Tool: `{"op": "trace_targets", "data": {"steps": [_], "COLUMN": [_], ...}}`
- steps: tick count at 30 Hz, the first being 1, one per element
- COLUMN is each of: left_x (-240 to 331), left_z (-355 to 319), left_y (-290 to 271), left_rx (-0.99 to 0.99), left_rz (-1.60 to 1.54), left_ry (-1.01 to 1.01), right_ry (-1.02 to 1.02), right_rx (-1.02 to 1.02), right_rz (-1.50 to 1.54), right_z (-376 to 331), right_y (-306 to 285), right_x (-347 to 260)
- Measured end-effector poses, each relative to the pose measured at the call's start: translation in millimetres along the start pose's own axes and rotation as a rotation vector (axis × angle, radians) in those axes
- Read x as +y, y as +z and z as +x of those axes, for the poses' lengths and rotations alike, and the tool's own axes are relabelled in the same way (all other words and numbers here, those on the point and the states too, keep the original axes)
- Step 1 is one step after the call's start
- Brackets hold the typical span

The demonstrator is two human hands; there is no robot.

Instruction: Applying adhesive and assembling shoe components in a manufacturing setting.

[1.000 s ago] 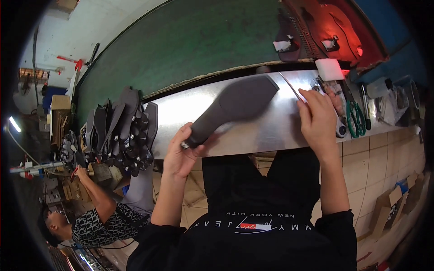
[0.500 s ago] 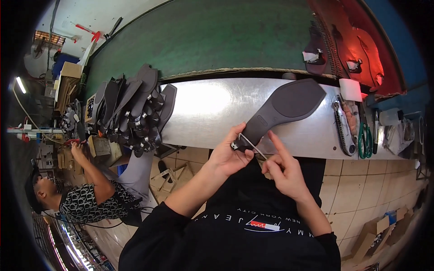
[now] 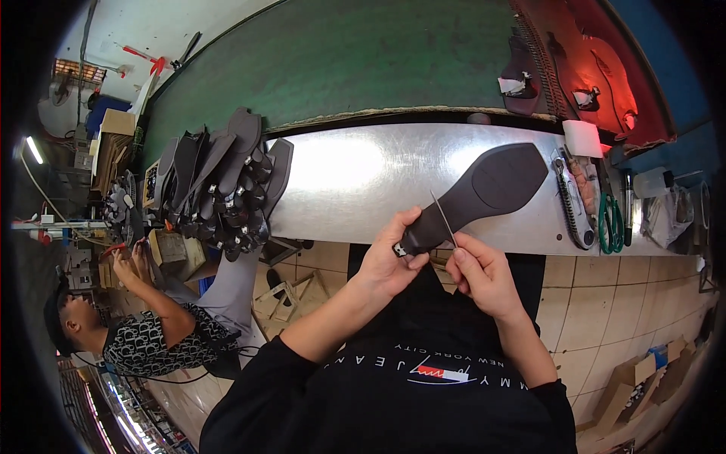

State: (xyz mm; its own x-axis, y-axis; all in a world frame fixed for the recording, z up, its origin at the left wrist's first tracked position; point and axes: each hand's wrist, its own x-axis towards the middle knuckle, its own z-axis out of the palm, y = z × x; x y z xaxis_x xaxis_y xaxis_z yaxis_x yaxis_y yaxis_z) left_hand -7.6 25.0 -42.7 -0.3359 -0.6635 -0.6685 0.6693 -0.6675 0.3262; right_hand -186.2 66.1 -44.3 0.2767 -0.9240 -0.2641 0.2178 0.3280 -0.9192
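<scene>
A dark grey shoe sole (image 3: 513, 180) with a heel is tilted over the front of the metal table, its wide toe part pointing away to the right. My left hand (image 3: 389, 261) is closed around its heel end, where a small silvery-white patch shows. In a pinch, my right hand (image 3: 488, 276) grips a thin metal rod-like tool (image 3: 441, 209). The tool lies across the narrow middle of the sole and its tip points up and left. Whether it touches the surface I cannot tell.
Many dark heeled soles (image 3: 227, 170) are heaped on the metal table (image 3: 340, 170) at left. A utility knife (image 3: 575, 212), green-handled scissors (image 3: 611, 227) and a white block (image 3: 582, 138) lie at right. Beyond runs a green belt (image 3: 340, 68). A co-worker (image 3: 144, 325) works at far left.
The tool has gone from the heel end to the sole's middle, its tip now pointing farther away. My right index finger has curled from outstretched into the pinch. The sole has turned slightly.
</scene>
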Motion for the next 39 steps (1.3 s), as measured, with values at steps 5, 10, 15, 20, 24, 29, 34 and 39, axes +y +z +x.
{"op": "trace_targets", "data": {"steps": [5, 10, 15, 20, 24, 29, 34, 39], "left_x": [0.2, -2.1, 1.4, 11.0, 11.3, 17.1, 19.5, 36.9], "left_z": [8.4, 17.9, 23.0, 16.9, 3.9, -4.9, 3.3, 2.4], "left_y": [-2.5, -1.2, -9.1, -4.3, 1.1, 0.3, 4.4, 23.9], "left_rx": [0.091, 0.057, -0.085, 0.017, 0.004, -0.071, -0.043, -0.308], "left_rz": [0.365, 0.45, 0.561, 0.59, 0.776, 0.823, 0.606, -0.226], "left_ry": [0.562, 0.817, 0.776, 0.718, 0.784, 0.756, 0.745, 0.121], "right_ry": [0.257, 0.265, 0.285, 0.192, -0.543, -0.471, -0.58, -0.529], "right_rx": [-0.243, -0.129, -0.176, -0.193, 0.222, 0.053, -0.23, 0.016], "right_rz": [0.113, 0.338, 0.73, -0.005, -0.778, -0.73, -0.731, -0.758], "right_z": [-5.3, -6.5, -4.1, -14.4, 0.3, -2.5, -14.2, -9.4], "right_y": [8.9, 23.8, 6.9, 4.7, 16.2, 22.6, 28.8, 19.6], "right_x": [-6.2, 6.8, -2.9, -10.0, 10.1, 5.5, 1.6, -11.9]}}
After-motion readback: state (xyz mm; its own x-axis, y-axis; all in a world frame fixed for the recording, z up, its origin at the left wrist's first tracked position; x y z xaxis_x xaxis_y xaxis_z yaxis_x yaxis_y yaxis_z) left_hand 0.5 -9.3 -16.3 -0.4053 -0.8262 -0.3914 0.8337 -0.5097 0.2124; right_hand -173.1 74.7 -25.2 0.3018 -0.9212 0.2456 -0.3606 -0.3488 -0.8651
